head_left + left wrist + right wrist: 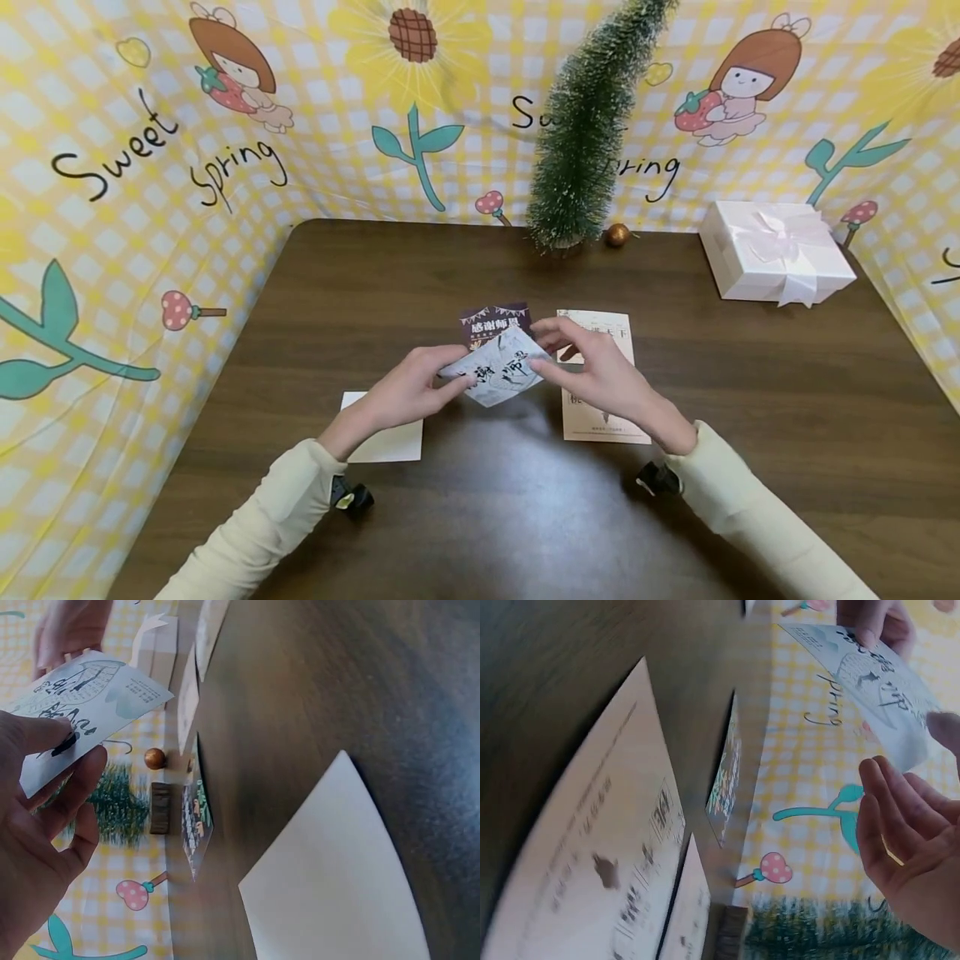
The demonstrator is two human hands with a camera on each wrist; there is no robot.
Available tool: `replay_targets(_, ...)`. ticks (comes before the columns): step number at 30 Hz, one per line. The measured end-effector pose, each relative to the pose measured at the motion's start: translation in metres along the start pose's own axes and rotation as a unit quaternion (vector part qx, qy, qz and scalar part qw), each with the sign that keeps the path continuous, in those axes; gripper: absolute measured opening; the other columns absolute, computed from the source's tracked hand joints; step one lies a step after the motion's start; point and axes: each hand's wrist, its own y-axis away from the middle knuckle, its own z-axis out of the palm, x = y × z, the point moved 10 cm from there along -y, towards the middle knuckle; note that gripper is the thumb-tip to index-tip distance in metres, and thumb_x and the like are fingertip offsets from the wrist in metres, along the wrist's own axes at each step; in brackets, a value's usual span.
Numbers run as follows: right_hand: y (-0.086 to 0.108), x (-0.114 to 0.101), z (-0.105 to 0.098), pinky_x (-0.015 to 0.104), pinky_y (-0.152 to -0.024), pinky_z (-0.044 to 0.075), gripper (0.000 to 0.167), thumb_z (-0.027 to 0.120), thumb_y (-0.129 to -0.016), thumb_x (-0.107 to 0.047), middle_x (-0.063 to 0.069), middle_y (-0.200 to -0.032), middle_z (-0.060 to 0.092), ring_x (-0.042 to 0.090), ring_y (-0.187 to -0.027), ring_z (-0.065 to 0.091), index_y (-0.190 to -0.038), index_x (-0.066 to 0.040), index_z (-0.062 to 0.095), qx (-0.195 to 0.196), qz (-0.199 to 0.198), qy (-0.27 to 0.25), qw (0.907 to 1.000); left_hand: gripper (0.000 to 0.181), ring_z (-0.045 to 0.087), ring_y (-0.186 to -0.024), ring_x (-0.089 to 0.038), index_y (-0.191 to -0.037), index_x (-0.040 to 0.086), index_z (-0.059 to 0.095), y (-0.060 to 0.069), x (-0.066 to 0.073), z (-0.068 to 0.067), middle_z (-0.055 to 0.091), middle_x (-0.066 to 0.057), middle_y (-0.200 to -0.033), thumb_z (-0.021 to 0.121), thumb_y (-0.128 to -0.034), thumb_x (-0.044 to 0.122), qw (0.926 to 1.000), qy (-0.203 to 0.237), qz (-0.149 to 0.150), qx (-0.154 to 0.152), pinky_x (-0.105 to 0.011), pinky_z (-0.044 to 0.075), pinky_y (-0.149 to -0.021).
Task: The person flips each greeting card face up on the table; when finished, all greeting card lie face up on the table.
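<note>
A pale grey-white card (495, 371) with black brush writing is held up, tilted, above the table. My left hand (412, 383) pinches its left side, thumb on the written face, as the left wrist view (52, 802) also shows. At the card's right edge is my right hand (600, 371); its thumb overlaps the edge. In the right wrist view the fingers (900, 817) of this hand are spread apart from the thumb, near the card's lower corner. Behind the held card lies a dark purple card (495, 321) with white writing, partly covered.
A blank cream card (390, 442) lies under my left forearm. Beige printed cards (607, 421) lie beneath my right hand. At the back stand a small artificial pine tree (581, 142), a bronze ball (618, 235) and a white gift box (776, 254) with a bow. Patterned cloth (330, 183) surrounds the table.
</note>
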Motion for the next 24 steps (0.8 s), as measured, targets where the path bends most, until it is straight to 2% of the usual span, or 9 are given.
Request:
replay_targets(4,0.003,0.009,0.001,0.033,-0.074,0.054,0.019,0.071,-0.088,-0.010,0.001,-0.094,0.071,0.013,-0.083,0.065,-0.106,-0.006,0.066,0.002,0.034,-0.049,0.9982,0.006,0.052,-0.073,-0.010,-0.092,0.008,0.059,0.000,0.002,-0.004,0.063,0.000,-0.083,0.064,-0.0926,0.005,0.9998,0.021,0.004,0.005,-0.023,0.046,-0.059)
replay_targets(7,0.005,0.012,0.003,0.029,-0.067,0.051,0.007,0.070,-0.089,-0.007,0.001,-0.087,0.070,0.014,-0.074,0.062,-0.096,-0.007,0.069,0.000,0.053,-0.075,0.9958,0.009,0.053,-0.072,-0.011,-0.094,0.007,0.058,0.000,-0.001,-0.007,0.064,0.000,-0.084,0.067,-0.0911,0.007,0.9992,0.033,-0.010,0.019,-0.024,0.046,-0.059)
replay_targets(11,0.007,0.015,-0.002,0.024,-0.062,0.046,0.005,0.069,-0.089,-0.006,0.004,-0.086,0.069,0.017,-0.070,0.060,-0.094,-0.006,0.069,0.026,0.078,-0.100,0.9915,0.031,0.058,-0.073,-0.016,-0.111,0.006,0.055,0.002,-0.011,-0.012,0.069,-0.004,-0.093,0.074,-0.0867,0.011,0.9948,0.050,-0.065,0.060,-0.027,0.047,-0.061)
replay_targets(13,0.008,0.015,-0.004,0.023,-0.058,0.043,0.006,0.069,-0.089,-0.005,0.007,-0.086,0.068,0.016,-0.067,0.058,-0.095,-0.004,0.068,0.045,0.093,-0.116,0.9878,0.045,0.060,-0.074,-0.017,-0.121,0.007,0.051,0.003,-0.017,-0.012,0.071,-0.007,-0.100,0.076,-0.0845,0.012,0.9900,0.074,-0.092,0.077,-0.028,0.047,-0.063)
replay_targets(16,0.010,0.017,-0.005,0.022,-0.056,0.041,0.007,0.068,-0.089,-0.004,0.012,-0.086,0.068,0.012,-0.064,0.055,-0.095,-0.001,0.066,0.068,0.119,-0.140,0.9805,0.049,0.062,-0.074,-0.016,-0.126,0.004,0.050,0.004,-0.019,-0.006,0.072,-0.011,-0.102,0.076,-0.0844,0.009,0.9808,0.121,-0.121,0.093,-0.024,0.046,-0.061)
replay_targets(19,0.011,0.017,-0.002,0.022,-0.058,0.043,0.009,0.068,-0.089,-0.003,0.013,-0.087,0.068,0.012,-0.067,0.056,-0.096,0.001,0.065,0.073,0.137,-0.147,0.9768,0.043,0.062,-0.074,-0.015,-0.124,-0.001,0.054,0.006,-0.016,-0.003,0.072,-0.016,-0.103,0.072,-0.0860,0.003,0.9732,0.154,-0.130,0.110,-0.023,0.047,-0.062)
replay_targets(21,0.012,0.018,0.000,0.022,-0.062,0.047,0.011,0.069,-0.089,-0.005,0.012,-0.088,0.069,0.013,-0.071,0.059,-0.098,0.001,0.065,0.066,0.143,-0.134,0.9783,0.038,0.062,-0.074,-0.014,-0.122,-0.004,0.056,0.008,-0.015,-0.004,0.072,-0.018,-0.101,0.069,-0.0865,-0.001,0.9702,0.163,-0.135,0.118,-0.022,0.048,-0.063)
replay_targets(24,0.014,0.019,0.000,0.024,-0.069,0.050,0.013,0.071,-0.088,-0.008,0.008,-0.088,0.068,0.014,-0.078,0.062,-0.098,-0.003,0.065,0.055,0.143,-0.096,0.9835,0.036,0.063,-0.076,-0.014,-0.121,-0.007,0.057,0.011,-0.015,-0.004,0.072,-0.020,-0.101,0.068,-0.0867,-0.002,0.9693,0.170,-0.143,0.106,-0.022,0.050,-0.065)
